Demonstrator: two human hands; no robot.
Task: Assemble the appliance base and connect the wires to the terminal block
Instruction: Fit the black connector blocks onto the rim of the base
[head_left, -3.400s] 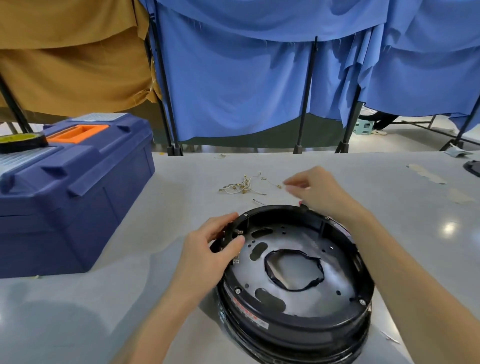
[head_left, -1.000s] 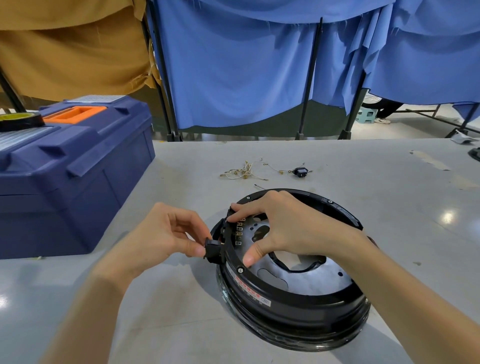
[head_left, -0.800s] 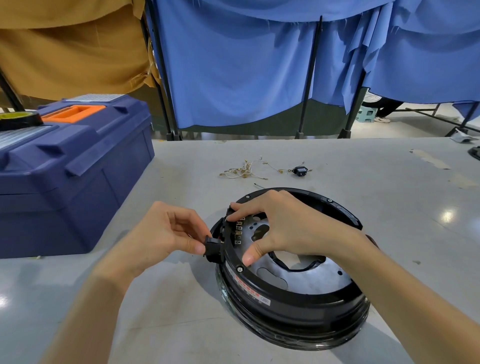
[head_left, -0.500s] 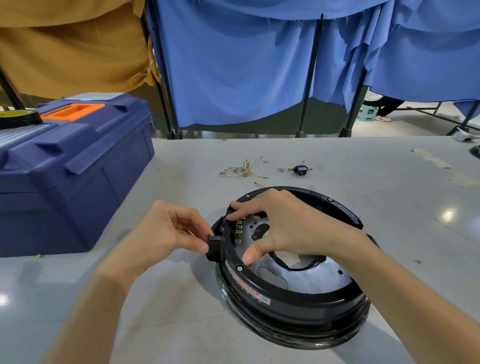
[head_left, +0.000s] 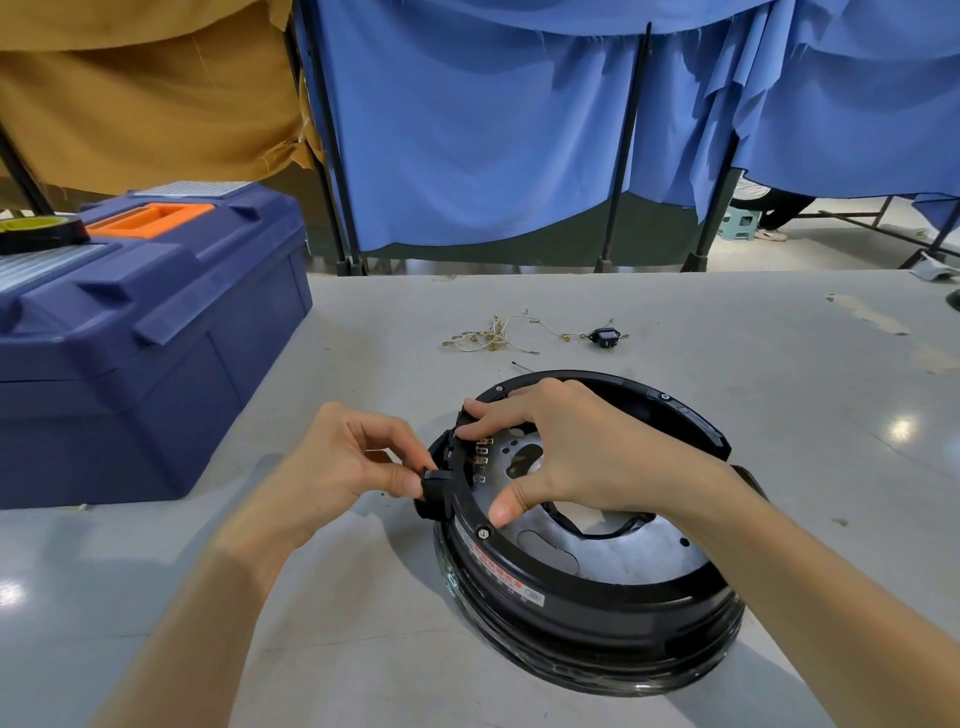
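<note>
The black appliance base (head_left: 597, 618) sits on the grey table (head_left: 363, 634) before me. My left hand (head_left: 343, 467) pinches a black socket (head_left: 435, 492) against its left rim; my right hand (head_left: 582, 452) grips that rim. Loose wires (head_left: 493, 335) lie beyond.

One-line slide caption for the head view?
Left hand pinches a black socket against the appliance base; right hand grips its rim.

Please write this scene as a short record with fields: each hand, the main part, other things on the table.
Left hand: pinches the black block at the outer rim of the appliance base
Right hand: grips the rim, thumb inside
Base: round, black, lies on the table
Behind it: loose wires, small black part
Left: blue toolbox
</note>
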